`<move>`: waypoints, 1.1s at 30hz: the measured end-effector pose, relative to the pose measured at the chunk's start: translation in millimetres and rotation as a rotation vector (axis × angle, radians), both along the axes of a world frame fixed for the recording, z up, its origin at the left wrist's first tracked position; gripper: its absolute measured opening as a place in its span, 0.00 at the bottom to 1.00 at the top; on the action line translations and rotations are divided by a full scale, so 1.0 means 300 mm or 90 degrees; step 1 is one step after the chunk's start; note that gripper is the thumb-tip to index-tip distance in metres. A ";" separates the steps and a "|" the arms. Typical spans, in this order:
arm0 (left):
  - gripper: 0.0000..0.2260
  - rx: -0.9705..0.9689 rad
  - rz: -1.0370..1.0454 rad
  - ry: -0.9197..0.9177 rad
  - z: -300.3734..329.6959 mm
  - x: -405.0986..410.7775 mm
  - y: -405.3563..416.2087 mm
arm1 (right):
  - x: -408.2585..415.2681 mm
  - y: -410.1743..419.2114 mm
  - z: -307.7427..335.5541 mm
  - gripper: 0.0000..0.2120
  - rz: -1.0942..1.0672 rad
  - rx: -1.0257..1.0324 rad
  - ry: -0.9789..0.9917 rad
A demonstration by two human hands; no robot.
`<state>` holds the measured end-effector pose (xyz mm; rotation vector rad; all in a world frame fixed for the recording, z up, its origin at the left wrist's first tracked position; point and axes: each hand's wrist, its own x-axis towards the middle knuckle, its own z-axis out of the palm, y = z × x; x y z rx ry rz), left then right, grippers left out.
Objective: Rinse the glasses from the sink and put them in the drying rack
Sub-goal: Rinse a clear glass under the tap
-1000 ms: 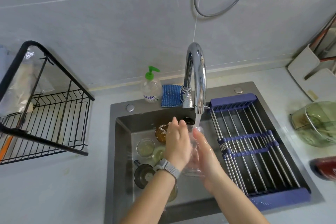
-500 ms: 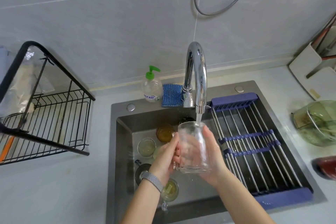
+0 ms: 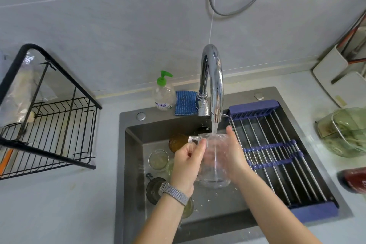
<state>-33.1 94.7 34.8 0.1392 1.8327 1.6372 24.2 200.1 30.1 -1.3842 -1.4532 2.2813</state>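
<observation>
A clear glass mug [image 3: 214, 164] stands upright under the running chrome tap [image 3: 213, 85], and water falls into its mouth. My left hand [image 3: 188, 162] grips the mug by its handle. My right hand [image 3: 233, 154] wraps around the mug's far side. Below them, in the dark sink [image 3: 134, 164], lie several more glasses: an amber one [image 3: 176, 141], a small clear one [image 3: 158, 159] and a dark one [image 3: 153, 189]. The black wire drying rack [image 3: 49, 130] stands on the counter to the left, holding no glasses.
A blue roll-up rack [image 3: 277, 154] covers the sink's right half. A green-pump soap bottle [image 3: 163, 93] and a blue sponge [image 3: 185, 103] sit behind the sink. On the right counter are a green container [image 3: 344, 130] and a red object [image 3: 354, 180].
My left hand shifted from the mug's side to gripping its handle. The mug turned upright and now sits directly under the stream, filling with water.
</observation>
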 end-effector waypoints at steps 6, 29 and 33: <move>0.19 -0.018 0.075 -0.033 -0.039 -0.022 -0.010 | 0.024 -0.064 -0.003 0.27 0.117 0.097 0.007; 0.20 0.069 -0.158 0.066 -0.078 -0.027 -0.135 | -0.051 0.243 0.008 0.43 -0.202 -0.381 0.247; 0.24 0.075 -0.169 0.055 -0.058 -0.026 -0.141 | -0.079 0.307 0.041 0.42 -0.333 -0.483 0.371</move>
